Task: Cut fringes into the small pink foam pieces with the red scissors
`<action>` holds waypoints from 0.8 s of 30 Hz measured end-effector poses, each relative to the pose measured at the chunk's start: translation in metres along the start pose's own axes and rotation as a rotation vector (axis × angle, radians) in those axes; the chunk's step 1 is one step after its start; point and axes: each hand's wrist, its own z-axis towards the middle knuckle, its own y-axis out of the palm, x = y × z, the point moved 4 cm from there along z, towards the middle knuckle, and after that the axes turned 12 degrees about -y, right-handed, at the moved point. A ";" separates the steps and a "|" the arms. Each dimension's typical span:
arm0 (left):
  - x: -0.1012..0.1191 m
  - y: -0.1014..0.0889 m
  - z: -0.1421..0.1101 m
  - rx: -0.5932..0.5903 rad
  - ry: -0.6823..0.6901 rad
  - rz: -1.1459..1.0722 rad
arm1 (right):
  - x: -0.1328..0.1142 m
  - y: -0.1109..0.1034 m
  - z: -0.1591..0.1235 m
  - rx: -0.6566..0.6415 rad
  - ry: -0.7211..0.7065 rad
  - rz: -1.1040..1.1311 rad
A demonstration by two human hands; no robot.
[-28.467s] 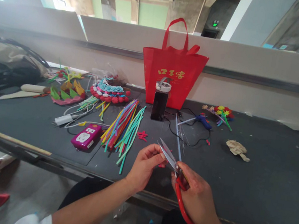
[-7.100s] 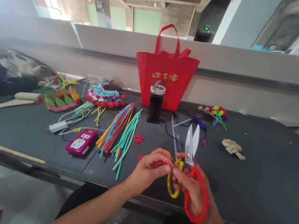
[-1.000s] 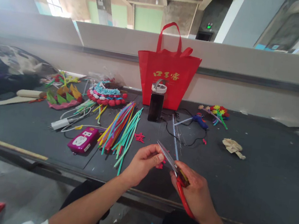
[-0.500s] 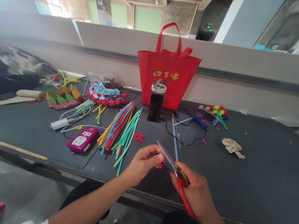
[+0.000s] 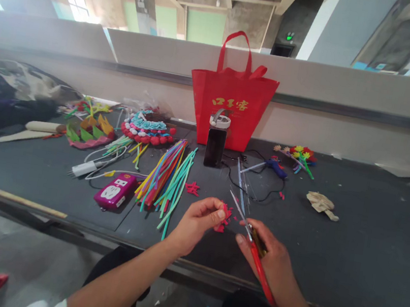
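My right hand is wrapped round red-handled scissors, whose blades point up and to the left. The blade tips lie just right of my left hand, apart from its fingers. Thumb and forefinger of that hand are pinched together on a small red piece that shows at the fingertips; the rest of it is hidden. On the table behind and below it lie several red scraps. Farther back and left is another small heap of red pieces.
Left of my hands lie coloured strips and a purple power socket. A phone leans before a red bag. A blue glue gun, its cord, craft flowers and a crumpled beige cloth are to the right.
The scissors have drawn back to the right, away from my left fingertips. My left hand has hardly moved, and more of the red scraps show beside it.
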 end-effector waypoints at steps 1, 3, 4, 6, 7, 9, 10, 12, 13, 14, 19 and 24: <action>0.000 0.000 0.000 -0.003 -0.003 -0.001 | 0.001 0.000 0.000 -0.007 -0.005 -0.012; -0.001 0.000 0.001 -0.013 -0.006 0.001 | 0.001 0.003 -0.001 -0.027 -0.013 -0.036; -0.001 0.000 0.001 -0.018 -0.006 0.002 | 0.001 0.004 -0.002 -0.039 -0.014 -0.042; -0.001 0.000 0.001 -0.029 -0.008 0.009 | 0.001 0.006 -0.003 -0.054 -0.009 -0.040; -0.001 0.000 0.001 -0.034 -0.007 0.012 | 0.000 0.006 -0.003 -0.063 -0.007 -0.033; -0.001 0.000 0.001 -0.048 -0.004 0.018 | -0.001 0.006 -0.003 -0.078 -0.012 -0.017; -0.001 0.000 0.001 -0.056 -0.003 0.020 | -0.002 0.006 -0.003 -0.083 -0.018 -0.010; -0.001 0.000 0.001 -0.071 -0.004 0.023 | -0.003 0.005 -0.003 -0.089 -0.032 0.002; -0.001 -0.001 0.001 -0.076 -0.005 0.025 | -0.003 0.004 -0.002 -0.088 -0.038 0.007; -0.001 -0.001 0.001 -0.076 -0.006 0.024 | -0.003 0.004 -0.002 -0.088 -0.041 0.011; 0.000 -0.001 0.000 -0.067 -0.018 0.015 | -0.002 0.002 -0.002 -0.067 -0.066 -0.008; 0.002 0.000 0.000 -0.073 -0.035 -0.015 | -0.002 0.001 -0.003 -0.038 -0.064 -0.018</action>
